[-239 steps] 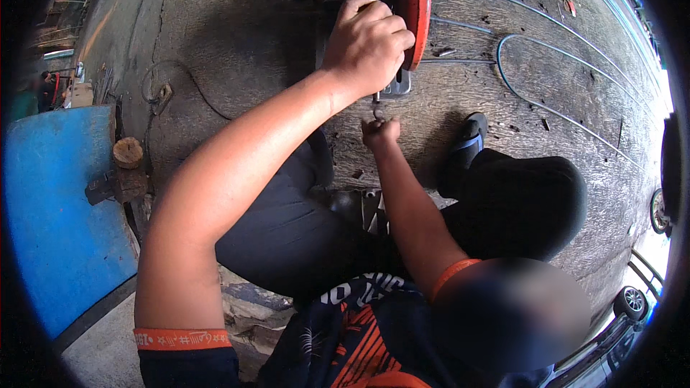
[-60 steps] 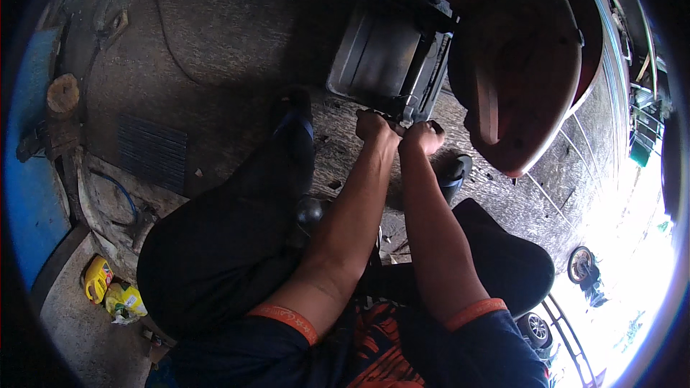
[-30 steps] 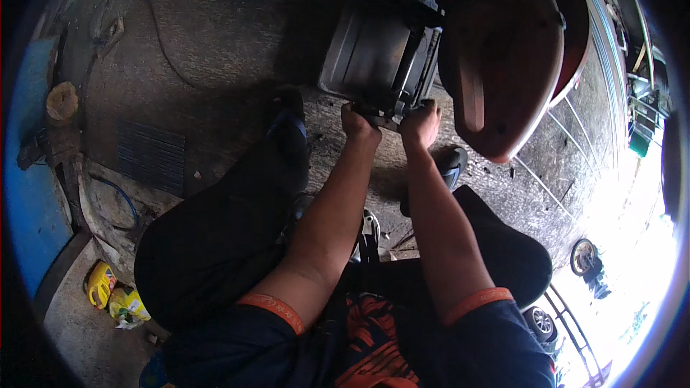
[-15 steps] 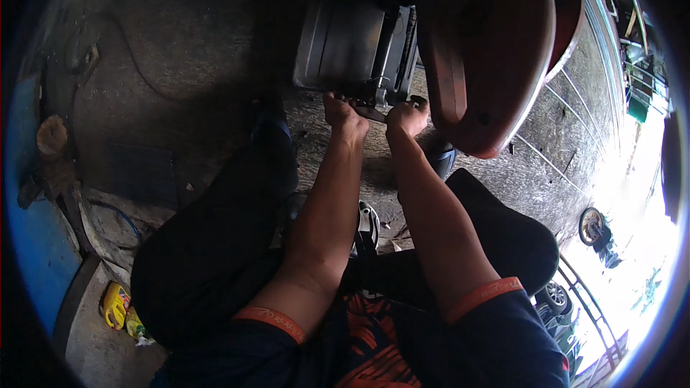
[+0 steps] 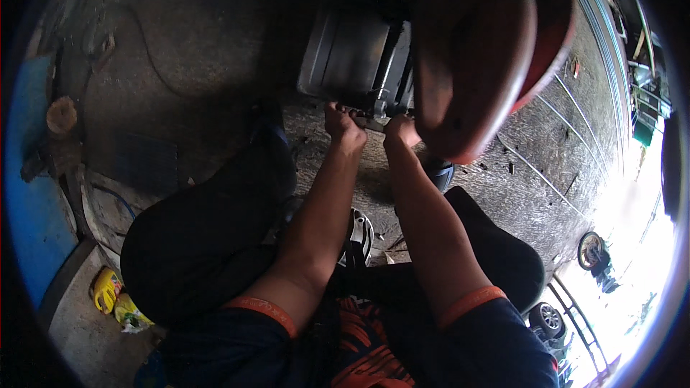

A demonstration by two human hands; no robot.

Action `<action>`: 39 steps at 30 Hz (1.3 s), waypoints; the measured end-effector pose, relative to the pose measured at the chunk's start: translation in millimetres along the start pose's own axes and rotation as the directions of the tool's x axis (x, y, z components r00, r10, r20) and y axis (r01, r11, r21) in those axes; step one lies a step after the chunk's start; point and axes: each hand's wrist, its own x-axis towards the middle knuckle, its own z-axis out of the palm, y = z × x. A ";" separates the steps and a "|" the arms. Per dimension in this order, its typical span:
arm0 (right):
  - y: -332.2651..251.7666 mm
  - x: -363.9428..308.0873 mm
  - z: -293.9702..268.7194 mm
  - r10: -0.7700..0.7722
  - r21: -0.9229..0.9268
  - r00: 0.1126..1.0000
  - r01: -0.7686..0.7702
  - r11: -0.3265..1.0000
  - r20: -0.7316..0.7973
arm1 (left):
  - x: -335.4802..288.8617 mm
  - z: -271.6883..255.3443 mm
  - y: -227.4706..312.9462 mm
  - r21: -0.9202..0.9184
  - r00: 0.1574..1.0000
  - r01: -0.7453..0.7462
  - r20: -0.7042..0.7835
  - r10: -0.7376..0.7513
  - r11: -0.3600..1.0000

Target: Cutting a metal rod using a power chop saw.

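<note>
Both my hands are at the near end of a dark boxy metal unit (image 5: 343, 54), which has a rod or spring along its right side. A short dark metal bar (image 5: 372, 125) runs between them at that end. My left hand (image 5: 343, 126) is closed at the bar's left end, its fingers curled upward. My right hand (image 5: 404, 131) is closed at the other end, its fingertips partly hidden beside a large reddish rounded panel (image 5: 471, 65). Deep shadow hides how the bar joins the unit.
The reddish panel overhangs the right side close to my right hand. A dark cable (image 5: 147, 50) lies on the rough floor at left, near a round wooden piece (image 5: 62, 115). Yellow packages (image 5: 108, 290) lie at lower left. Bright outdoors at right shows wheels (image 5: 550, 320).
The view has shifted slightly, so the panel sits further left and overlaps my right hand's fingers more. Both hands keep their places at the bar.
</note>
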 end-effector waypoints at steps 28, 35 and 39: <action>46.8 -201.5 -353.9 0.114 0.100 0.064 0.934 0.343 -0.991 | -296.6 246.0 81.4 0.257 0.274 -0.838 0.961 0.036 -0.482; 56.5 -207.1 -425.8 -0.010 0.242 0.297 0.798 0.551 -0.955 | -308.1 319.6 82.1 0.209 0.364 -0.754 0.922 -0.132 -0.623; 47.2 -199.1 -449.5 0.029 0.285 0.325 0.778 0.561 -0.945 | -285.1 370.1 78.9 0.271 0.494 -0.741 0.840 -0.224 -0.615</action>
